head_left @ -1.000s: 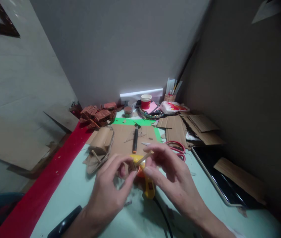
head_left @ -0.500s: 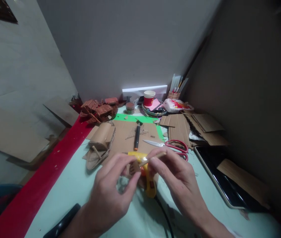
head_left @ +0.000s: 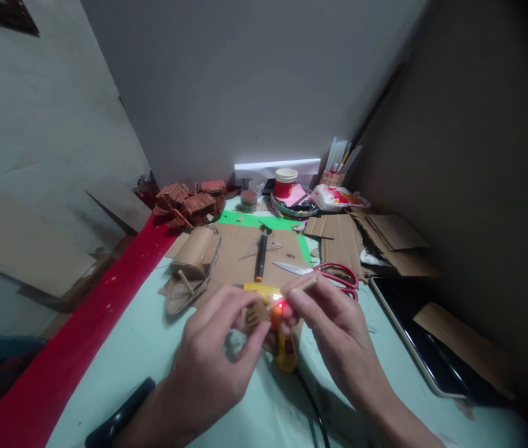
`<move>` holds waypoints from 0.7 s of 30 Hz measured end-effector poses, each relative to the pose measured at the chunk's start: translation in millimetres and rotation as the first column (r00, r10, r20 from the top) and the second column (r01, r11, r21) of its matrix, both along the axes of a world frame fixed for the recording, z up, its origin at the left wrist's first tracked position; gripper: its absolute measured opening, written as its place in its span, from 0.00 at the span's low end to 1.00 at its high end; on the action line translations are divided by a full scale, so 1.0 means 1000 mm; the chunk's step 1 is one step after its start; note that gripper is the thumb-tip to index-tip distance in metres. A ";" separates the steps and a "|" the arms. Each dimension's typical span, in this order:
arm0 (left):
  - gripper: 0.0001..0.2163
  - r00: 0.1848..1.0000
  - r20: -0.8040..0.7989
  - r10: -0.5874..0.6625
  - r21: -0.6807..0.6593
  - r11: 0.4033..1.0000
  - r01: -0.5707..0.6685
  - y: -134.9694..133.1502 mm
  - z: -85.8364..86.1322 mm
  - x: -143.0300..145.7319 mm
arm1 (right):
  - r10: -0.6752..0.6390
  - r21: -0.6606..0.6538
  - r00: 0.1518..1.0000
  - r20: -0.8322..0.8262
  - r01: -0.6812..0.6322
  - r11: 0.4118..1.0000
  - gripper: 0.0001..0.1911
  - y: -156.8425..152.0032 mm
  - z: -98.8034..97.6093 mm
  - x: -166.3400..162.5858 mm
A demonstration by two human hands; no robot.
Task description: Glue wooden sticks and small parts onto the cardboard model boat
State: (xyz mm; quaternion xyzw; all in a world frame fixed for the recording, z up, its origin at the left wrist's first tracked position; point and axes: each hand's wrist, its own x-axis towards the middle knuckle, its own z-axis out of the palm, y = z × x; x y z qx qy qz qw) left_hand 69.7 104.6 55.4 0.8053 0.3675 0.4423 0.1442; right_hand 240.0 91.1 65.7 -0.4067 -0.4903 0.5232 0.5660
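Between the thumb and fingers of my left hand (head_left: 224, 351) is a small brown cardboard piece (head_left: 255, 316) with dark marks on its face. My right hand (head_left: 333, 330) pinches a thin wooden stick (head_left: 309, 284), whose near end points left at the cardboard piece; whether the two touch I cannot tell. Below and behind my hands lies a yellow hot glue gun (head_left: 286, 356) with a black cord running toward me. A red light glows on it beside my right fingertips. Just beyond it, a black craft knife (head_left: 261, 256) rests on a cardboard sheet (head_left: 229, 255).
Red-handled scissors (head_left: 338, 274) lie right of the knife. A cardboard boat model (head_left: 193, 264) stands left, with reddish-brown model pieces (head_left: 191, 205) behind it. On the right are cardboard scraps (head_left: 341, 239) and a black tablet (head_left: 413, 336). A red paper cup (head_left: 286, 184) stands at the back.
The cardboard piece has turned so more of its marked face shows. The stick has drawn back a little within my right fingers, and a red light now shows on the glue gun.
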 end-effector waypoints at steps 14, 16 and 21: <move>0.08 0.844 0.444 0.302 -0.420 0.902 -0.102 -0.004 0.012 -0.009 | 0.069 -0.017 0.995 -0.067 -0.070 0.997 0.10 0.012 -0.008 0.012; 0.07 0.852 0.431 0.297 -0.436 0.895 -0.092 -0.003 0.013 -0.009 | 0.114 0.007 0.992 -0.047 -0.114 0.993 0.11 0.013 -0.007 0.013; 0.05 0.940 0.316 0.128 -0.369 0.930 -0.003 0.002 0.011 -0.009 | 0.285 0.004 0.958 0.022 -0.286 0.958 0.12 0.012 -0.004 0.012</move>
